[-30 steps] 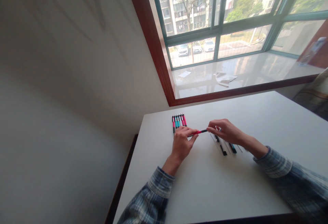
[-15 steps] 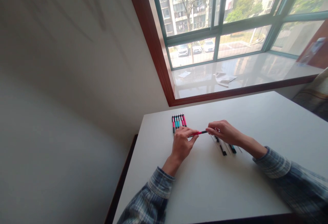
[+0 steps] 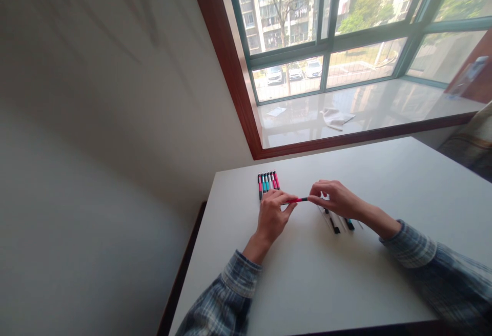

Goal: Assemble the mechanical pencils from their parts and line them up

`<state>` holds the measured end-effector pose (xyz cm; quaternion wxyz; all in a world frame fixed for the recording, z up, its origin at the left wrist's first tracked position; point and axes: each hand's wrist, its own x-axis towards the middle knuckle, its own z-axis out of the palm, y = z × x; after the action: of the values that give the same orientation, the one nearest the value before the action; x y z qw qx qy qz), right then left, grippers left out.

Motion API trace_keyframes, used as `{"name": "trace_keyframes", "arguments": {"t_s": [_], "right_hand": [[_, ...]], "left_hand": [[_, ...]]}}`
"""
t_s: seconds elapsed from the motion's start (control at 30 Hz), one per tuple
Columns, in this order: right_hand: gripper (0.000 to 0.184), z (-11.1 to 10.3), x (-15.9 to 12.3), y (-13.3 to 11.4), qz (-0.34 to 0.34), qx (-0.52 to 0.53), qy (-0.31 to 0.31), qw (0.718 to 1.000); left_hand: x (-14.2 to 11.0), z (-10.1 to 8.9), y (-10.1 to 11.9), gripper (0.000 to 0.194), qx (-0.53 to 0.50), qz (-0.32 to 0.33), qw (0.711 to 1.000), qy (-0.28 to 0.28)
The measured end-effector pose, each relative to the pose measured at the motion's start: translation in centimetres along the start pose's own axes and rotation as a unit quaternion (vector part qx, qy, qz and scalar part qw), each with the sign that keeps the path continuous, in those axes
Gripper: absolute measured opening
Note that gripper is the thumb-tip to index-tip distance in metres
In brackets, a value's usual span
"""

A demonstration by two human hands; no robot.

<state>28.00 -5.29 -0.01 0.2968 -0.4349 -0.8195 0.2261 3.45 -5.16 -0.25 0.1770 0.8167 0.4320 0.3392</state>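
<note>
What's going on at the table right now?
A person is working at a white table. Their left hand and right hand both grip a red-and-black pen between them. A tight row of red and teal pens lies just beyond the left hand, and more pens lie beneath the right hand.

Pen row (image 3: 268, 186) past left hand (image 3: 272, 222), more pens (image 3: 337, 223) under right hand (image 3: 337, 198) (room on white tabletop (image 3: 388, 172) beyond)

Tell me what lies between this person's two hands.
A pink-and-black pen spans the gap, one end pinched by the left hand and the other by the right hand. The head view shows this.
</note>
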Motion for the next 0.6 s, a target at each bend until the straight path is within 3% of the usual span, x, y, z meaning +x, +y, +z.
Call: {"name": "trace_keyframes", "arguments": {"t_s": [0.3, 0.37, 0.5, 0.6], "right_hand": [[0.033, 0.0, 0.0, -0.6, 0.014, 0.018, -0.037, 0.999], [0.029, 0.0, 0.0, -1.0, 0.022, 0.040, -0.052, 0.998], [0.029, 0.4, 0.0, -2.2, 0.046, 0.096, -0.082, 0.991], [0.029, 0.8, -0.1, -2.9, 0.060, 0.129, -0.100, 0.985]], "left_hand": [[-0.2, -0.1, -0.1, 0.011, 0.065, 0.031, 0.997, 0.005], [-0.1, -0.4, -0.1, 0.020, 0.097, 0.031, 0.994, 0.033], [0.2, -1.0, 0.1, 0.058, 0.108, 0.001, 0.987, 0.116], [0.4, -1.1, 0.2, 0.062, 0.060, -0.019, 0.989, 0.137]]}}
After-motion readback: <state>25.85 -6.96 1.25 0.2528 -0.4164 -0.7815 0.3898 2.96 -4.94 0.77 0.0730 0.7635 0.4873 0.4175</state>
